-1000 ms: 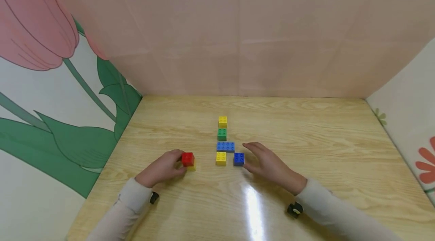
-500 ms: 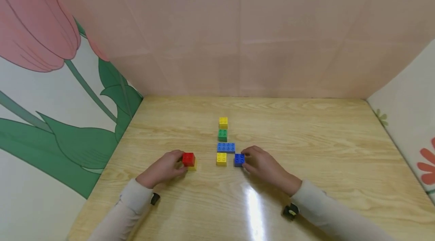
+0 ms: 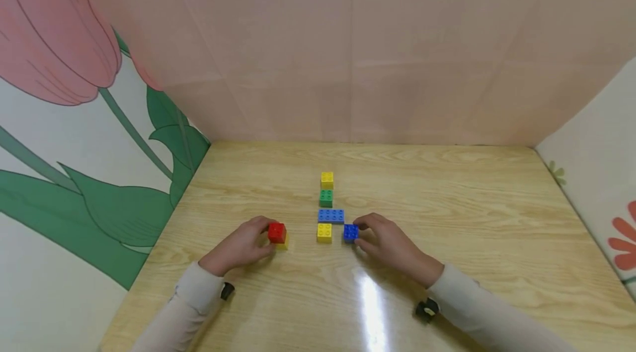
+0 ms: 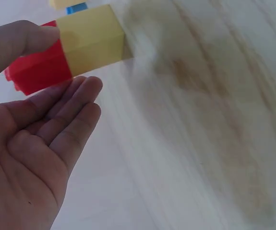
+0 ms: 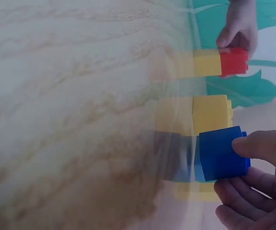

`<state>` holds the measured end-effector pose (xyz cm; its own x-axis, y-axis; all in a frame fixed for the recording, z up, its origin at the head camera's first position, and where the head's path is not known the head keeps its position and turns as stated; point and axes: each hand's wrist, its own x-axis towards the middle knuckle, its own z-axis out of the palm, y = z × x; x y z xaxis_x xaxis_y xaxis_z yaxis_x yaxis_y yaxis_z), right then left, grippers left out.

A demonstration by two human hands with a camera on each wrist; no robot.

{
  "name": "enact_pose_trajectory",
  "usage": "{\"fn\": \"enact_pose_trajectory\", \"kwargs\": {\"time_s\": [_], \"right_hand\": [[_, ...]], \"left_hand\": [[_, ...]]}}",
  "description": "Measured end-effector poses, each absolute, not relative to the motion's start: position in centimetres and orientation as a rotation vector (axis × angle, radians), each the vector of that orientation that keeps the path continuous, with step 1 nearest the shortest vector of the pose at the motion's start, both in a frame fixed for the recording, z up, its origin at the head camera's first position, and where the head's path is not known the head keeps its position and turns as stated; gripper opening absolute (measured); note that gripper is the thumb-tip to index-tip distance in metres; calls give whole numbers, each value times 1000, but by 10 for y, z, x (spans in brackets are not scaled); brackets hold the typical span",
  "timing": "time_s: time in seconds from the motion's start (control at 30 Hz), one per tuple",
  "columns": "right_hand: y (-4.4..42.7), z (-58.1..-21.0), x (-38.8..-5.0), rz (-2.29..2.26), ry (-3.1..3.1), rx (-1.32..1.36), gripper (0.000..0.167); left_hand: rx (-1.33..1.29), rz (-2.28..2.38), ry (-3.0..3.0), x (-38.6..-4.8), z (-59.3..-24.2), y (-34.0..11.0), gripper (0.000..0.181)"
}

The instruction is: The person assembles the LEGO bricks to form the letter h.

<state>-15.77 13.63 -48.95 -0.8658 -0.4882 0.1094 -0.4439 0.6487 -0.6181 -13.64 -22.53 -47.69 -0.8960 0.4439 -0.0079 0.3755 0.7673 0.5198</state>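
Note:
My left hand (image 3: 239,247) pinches a red brick (image 3: 277,233) between thumb and fingers. That red brick sits on a yellow brick (image 4: 92,38), which stands on the table at the left. On the other side, my right hand (image 3: 392,241) pinches a dark blue brick (image 5: 222,153) by its sides. The dark blue brick looks slightly tilted in the right wrist view; whether it touches the table I cannot tell. Between the hands lies a yellow brick (image 3: 324,233), just in front of a longer light blue brick (image 3: 330,216).
Behind the light blue brick, a green brick (image 3: 326,198) and another yellow brick (image 3: 327,180) stand in a line going back. The wooden table (image 3: 447,192) ends at a pink back wall (image 3: 348,65). A flower-painted wall (image 3: 134,197) borders its left side.
My right hand has moved left, its fingers closing from beside the dark blue brick to a pinch on it. My left hand keeps its hold on the red brick, nearly unmoved.

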Motion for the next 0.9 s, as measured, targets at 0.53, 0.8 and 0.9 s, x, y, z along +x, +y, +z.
{"fn": "enact_pose_trajectory", "kwargs": {"time_s": [0.53, 0.8, 0.9], "right_hand": [[145, -483, -152, -1057, 2833, -844, 33], [148, -475, -149, -1068, 2859, -848, 32], [149, -474, -149, -1068, 2863, -855, 32]], "left_hand": [[578, 832, 2906, -137, -457, -205, 65], [638, 883, 2982, -137, -443, -186, 67], [681, 900, 2974, -138, -440, -177, 66]]}}
